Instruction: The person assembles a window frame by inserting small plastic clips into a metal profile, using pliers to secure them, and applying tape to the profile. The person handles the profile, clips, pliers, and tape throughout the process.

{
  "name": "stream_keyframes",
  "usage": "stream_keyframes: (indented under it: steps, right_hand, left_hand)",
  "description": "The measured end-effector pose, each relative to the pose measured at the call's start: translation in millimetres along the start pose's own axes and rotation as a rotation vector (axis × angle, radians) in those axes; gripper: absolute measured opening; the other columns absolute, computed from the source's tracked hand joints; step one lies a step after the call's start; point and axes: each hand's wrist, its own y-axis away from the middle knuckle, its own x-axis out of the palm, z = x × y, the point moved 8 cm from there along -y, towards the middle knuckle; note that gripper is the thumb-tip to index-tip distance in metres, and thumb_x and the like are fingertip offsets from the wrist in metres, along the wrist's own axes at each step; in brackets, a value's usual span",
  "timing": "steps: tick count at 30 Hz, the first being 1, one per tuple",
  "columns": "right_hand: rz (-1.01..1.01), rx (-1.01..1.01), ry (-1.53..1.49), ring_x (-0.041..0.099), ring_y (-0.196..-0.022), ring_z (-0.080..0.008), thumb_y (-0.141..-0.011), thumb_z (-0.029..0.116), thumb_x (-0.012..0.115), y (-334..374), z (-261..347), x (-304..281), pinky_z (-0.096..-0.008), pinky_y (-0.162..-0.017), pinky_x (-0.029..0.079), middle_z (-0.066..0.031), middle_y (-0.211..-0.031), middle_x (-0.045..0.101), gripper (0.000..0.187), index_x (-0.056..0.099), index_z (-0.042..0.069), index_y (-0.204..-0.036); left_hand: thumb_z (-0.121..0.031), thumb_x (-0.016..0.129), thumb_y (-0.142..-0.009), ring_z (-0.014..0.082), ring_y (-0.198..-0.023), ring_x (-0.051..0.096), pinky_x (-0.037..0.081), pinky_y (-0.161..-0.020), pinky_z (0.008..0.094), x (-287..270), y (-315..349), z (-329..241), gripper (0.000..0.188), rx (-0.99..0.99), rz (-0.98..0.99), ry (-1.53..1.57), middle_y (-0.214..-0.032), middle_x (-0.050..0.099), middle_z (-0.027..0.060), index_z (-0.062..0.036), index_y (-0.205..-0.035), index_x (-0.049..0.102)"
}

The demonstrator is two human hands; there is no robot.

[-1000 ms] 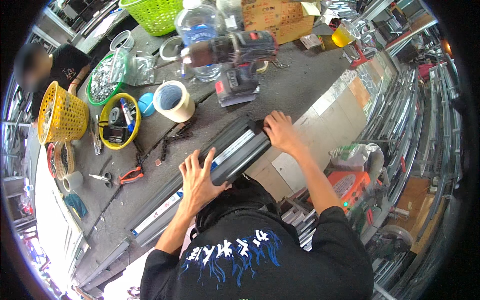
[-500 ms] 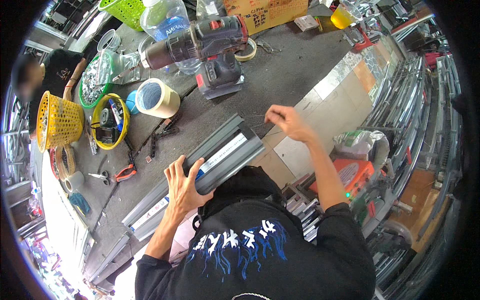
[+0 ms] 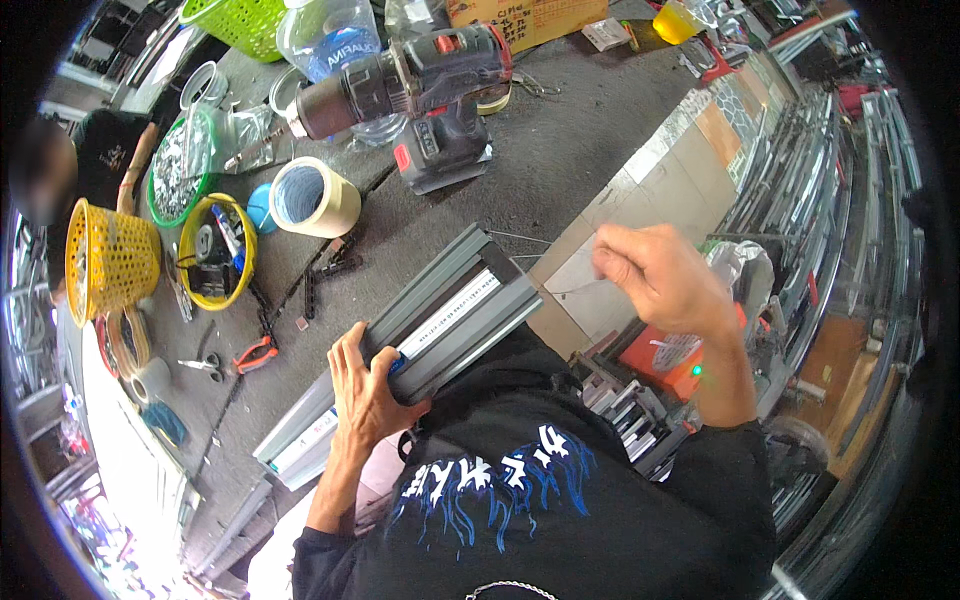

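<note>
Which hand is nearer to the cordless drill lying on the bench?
Left, though only slightly. The left hand grips the grey aluminium profile, below the cordless drill. The right hand is raised off the bench edge, below and far to the drill's right.

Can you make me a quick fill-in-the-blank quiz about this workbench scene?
1. The left hand grips a long grey ____ profile.
2. The right hand is lifted off the profile and pinches a thin ____.
3. The cordless drill lies on the bench beside a roll of ____.
4. The basket at the bench's left edge is ____ in colour.

Missing words: metal; wire; tape; yellow
</note>
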Motion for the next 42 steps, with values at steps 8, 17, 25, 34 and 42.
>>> stream_keyframes:
  steps: [8,17,25,34,42]
  right_hand:
    - [-0.051,-0.124,-0.352,0.073,-0.076,-0.0341,-0.099,0.006,0.062,25.0,73.0,73.8,-0.0413,-0.066,0.055,-0.0117,-0.083,0.069,0.002,0.062,0.004,-0.099]
    - [-0.738,0.088,-0.289,0.053,-0.072,-0.008,-0.107,0.016,0.061,12.1,-77.2,-45.3,-0.0277,-0.065,0.044,-0.0014,-0.079,0.064,0.021,0.07,0.002,-0.095]
    - [-0.25,0.137,-0.567,0.059,-0.076,-0.0096,-0.105,0.015,0.062,-32.6,-170.3,92.1,-0.0296,-0.07,0.049,-0.003,-0.08,0.067,0.02,0.069,0.0,-0.093]
    - [0.248,-0.243,-0.134,0.075,-0.076,-0.0381,-0.095,0.013,0.061,45.0,-47.7,168.0,-0.0503,-0.065,0.059,-0.0179,-0.085,0.073,0.011,0.065,0.003,-0.1]
    - [0.4,-0.653,0.172,0.075,-0.077,-0.0398,-0.094,0.012,0.061,-34.9,26.7,67.9,-0.0518,-0.066,0.059,-0.0196,-0.078,0.072,0.011,0.063,0.002,-0.098]
  left_hand:
    - [-0.03,0.099,-0.054,0.0521,-0.126,0.046,0.042,-0.104,0.0628,-20.6,-15.1,11.5,0.081,-0.053,-0.071,0.022,-0.144,0.041,0.0334,-0.0083,-0.119,0.056]
    - [-0.027,0.102,-0.048,0.0542,-0.13,0.048,0.043,-0.103,0.0663,-19.3,7.2,4.1,0.086,0.028,-0.07,0.025,-0.147,0.042,0.0341,-0.0103,-0.115,0.052]
    - [-0.029,0.094,-0.051,0.0529,-0.14,0.045,0.036,-0.115,0.0659,-56.6,28.3,21.0,0.079,-0.059,-0.155,-0.096,-0.152,0.043,0.0339,-0.012,-0.109,0.043]
    - [-0.025,0.098,-0.048,0.0527,-0.136,0.048,0.04,-0.112,0.0632,-28.7,-4.3,25.3,0.079,-0.086,-0.127,-0.143,-0.15,0.045,0.0338,-0.0082,-0.108,0.049]
    - [-0.022,0.097,-0.047,0.052,-0.122,0.05,0.044,-0.101,0.0614,19.3,-5.5,-11.6,0.073,0.0,-0.031,-0.132,-0.146,0.045,0.0319,-0.0083,-0.103,0.052]
